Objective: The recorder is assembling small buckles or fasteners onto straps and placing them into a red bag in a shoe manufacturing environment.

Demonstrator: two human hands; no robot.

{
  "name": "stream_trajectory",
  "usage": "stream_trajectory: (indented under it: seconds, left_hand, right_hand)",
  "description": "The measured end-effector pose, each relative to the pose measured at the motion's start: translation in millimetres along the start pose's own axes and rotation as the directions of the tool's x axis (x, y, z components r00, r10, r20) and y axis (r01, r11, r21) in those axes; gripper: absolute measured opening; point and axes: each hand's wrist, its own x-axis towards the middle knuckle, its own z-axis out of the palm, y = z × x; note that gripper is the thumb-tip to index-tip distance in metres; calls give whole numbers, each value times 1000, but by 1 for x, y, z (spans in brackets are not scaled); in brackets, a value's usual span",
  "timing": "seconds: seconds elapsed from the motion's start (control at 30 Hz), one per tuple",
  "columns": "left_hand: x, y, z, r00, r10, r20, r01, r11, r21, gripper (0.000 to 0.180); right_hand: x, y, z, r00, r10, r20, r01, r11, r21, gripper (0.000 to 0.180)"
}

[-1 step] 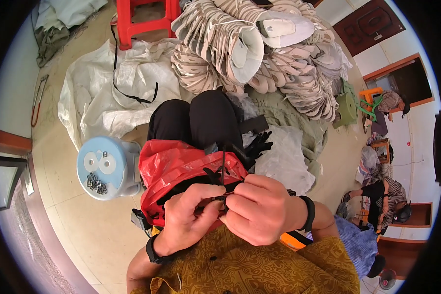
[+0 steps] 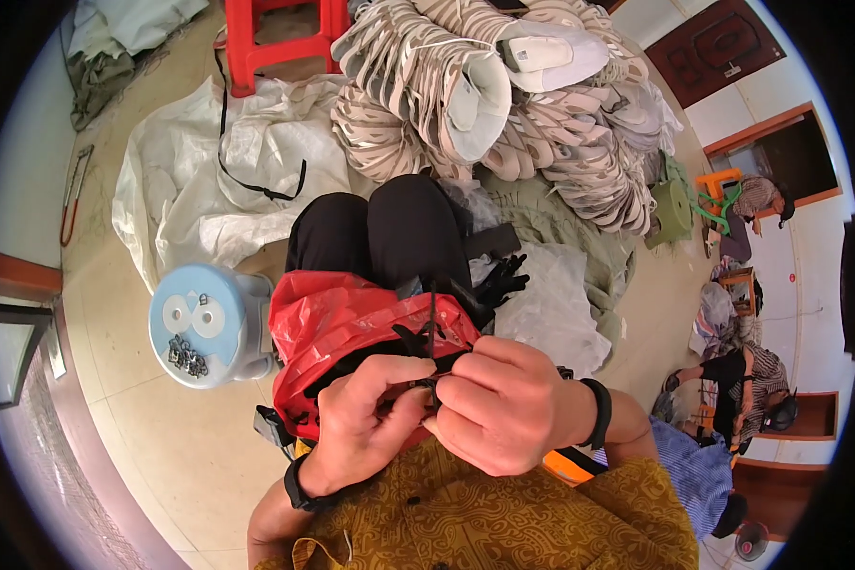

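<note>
Black strap (image 2: 433, 318) stands up between my hands, over my lap and in front of the open red plastic bag, with its lower end at my fingertips. My left hand (image 2: 366, 410) pinches that end between thumb and forefinger, where a small dark piece shows. My right hand (image 2: 501, 408) is closed on the same end, knuckles up, its fingertips mostly hidden from me; the two hands touch or nearly touch.

The red plastic bag (image 2: 318, 309) lies across my black trousers (image 2: 404, 223), its mouth gaping toward me. Inside I see black pieces (image 2: 410, 336), too jumbled to tell apart. Just right of the bag, black strips (image 2: 505, 280) spread out beside a crumpled clear plastic bag (image 2: 560, 304); I can't make out any contents in that one.

On my left, a blue stool (image 2: 237, 318) carries a little heap of dark metal parts (image 2: 188, 356) near the edge of its seat. Beyond it, a white woven sack (image 2: 176, 180) lies slack on the floor (image 2: 123, 332), a black cord (image 2: 223, 142) across it. Ahead, beige shoe pieces (image 2: 404, 71) are piled in thick, curving bundles.
</note>
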Motion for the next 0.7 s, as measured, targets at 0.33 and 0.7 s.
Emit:
stream_trajectory:
  seconds: [0.33, 0.7]
  left_hand:
    - [-9, -1, -1, 998, -62, 19, 65, 949, -309, 20]
    - [-5, 7, 7, 992, 117, -51, -101, 963, 250, 23]
  right_hand:
    - [-2, 23, 6, 933, 352, 82, -299, 622, 724, 20]
    - [-8, 24, 13, 927, 369, 70, -314, 659, 684, 16]
